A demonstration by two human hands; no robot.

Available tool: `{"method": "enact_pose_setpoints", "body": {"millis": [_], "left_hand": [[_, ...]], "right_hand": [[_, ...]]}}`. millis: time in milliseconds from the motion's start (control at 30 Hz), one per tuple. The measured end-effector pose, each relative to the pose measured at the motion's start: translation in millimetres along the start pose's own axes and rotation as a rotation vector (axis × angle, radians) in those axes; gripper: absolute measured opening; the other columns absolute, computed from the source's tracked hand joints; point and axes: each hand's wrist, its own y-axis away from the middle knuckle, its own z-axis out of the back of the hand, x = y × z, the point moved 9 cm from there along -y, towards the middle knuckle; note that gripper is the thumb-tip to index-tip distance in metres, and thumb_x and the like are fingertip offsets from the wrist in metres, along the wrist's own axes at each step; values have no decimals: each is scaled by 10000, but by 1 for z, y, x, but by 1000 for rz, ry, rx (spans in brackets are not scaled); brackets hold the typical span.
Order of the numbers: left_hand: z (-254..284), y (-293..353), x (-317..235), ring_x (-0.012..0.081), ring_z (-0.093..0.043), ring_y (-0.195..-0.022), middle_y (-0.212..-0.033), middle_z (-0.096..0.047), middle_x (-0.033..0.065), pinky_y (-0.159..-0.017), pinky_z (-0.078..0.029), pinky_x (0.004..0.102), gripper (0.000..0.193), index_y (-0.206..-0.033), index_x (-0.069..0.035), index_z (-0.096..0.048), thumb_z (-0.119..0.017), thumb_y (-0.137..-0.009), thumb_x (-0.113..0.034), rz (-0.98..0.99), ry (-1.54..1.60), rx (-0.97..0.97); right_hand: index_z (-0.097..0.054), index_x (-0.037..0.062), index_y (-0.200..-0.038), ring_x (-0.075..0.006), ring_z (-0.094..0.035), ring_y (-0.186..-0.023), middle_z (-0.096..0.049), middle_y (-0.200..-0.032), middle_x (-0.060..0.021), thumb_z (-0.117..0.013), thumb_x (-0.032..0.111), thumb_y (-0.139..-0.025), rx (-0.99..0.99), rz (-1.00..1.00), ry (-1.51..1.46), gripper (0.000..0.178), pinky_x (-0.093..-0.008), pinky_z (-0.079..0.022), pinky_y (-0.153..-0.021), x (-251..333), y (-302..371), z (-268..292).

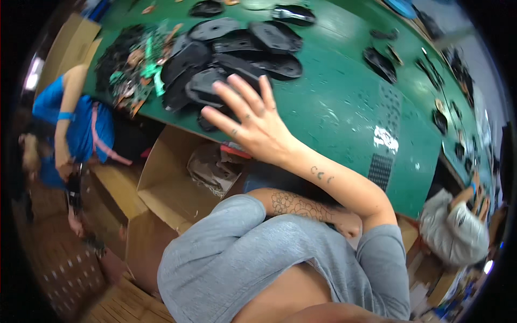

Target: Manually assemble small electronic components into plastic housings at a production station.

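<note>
My right hand reaches across to the left, its fingers spread over the near edge of a heap of black shoe soles. Nothing is gripped in it, and whether its fingertips touch the soles I cannot tell. Nearest to it is a black sole, partly behind the fingers. My left forearm crosses to the right in front of my body, under the right arm. At its end my left hand is closed, close to my right elbow; what it holds, if anything, is hidden.
Green and brown scraps lie left of the soles on the green table. Below its edge stands an open cardboard box with scraps. Separate soles lie farther right. A person in blue is at left, another in light grey at right.
</note>
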Motion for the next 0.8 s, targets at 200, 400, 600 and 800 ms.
{"method": "enact_pose_setpoints", "body": {"millis": [200,400,600,800], "left_hand": [[-26,16,-17,284,-572,-685,-758,-666,57,-677,-435,388,127,-757,-68,-667,-611,-764,-183,209,112,258],[65,-25,-29,255,-598,-833,-844,-677,43,-847,-432,356,122,-815,-68,-672,-617,-787,-173,221,-260,243],[46,-30,-29,219,-614,-921,-930,-696,41,-938,-406,339,142,-887,-52,-691,-611,-838,-158,347,-215,395],[37,-49,-28,207,-618,-887,-876,-697,22,-926,-404,344,118,-863,-64,-684,-619,-829,-157,366,-230,383]], "right_hand": [[-577,140,-1240,-279,-452,-1283,-478,-1388,-110,-636,130,-833,-225,-547,-494,412,-511,-293,-1099,-55,62,136],[-560,32,-1177,-195,-614,-1043,-649,-1099,-110,-512,40,-891,-1590,-674,-281,290,-262,-459,-847,-57,374,407],[-654,21,-957,-164,-629,-757,-659,-806,-81,-572,49,-799,-1218,-2028,521,181,-252,-503,-662,123,686,347],[-657,-16,-1033,-363,-637,-906,-675,-991,-200,-768,354,-663,-894,-2569,774,535,-393,-506,-824,267,846,151]]}}
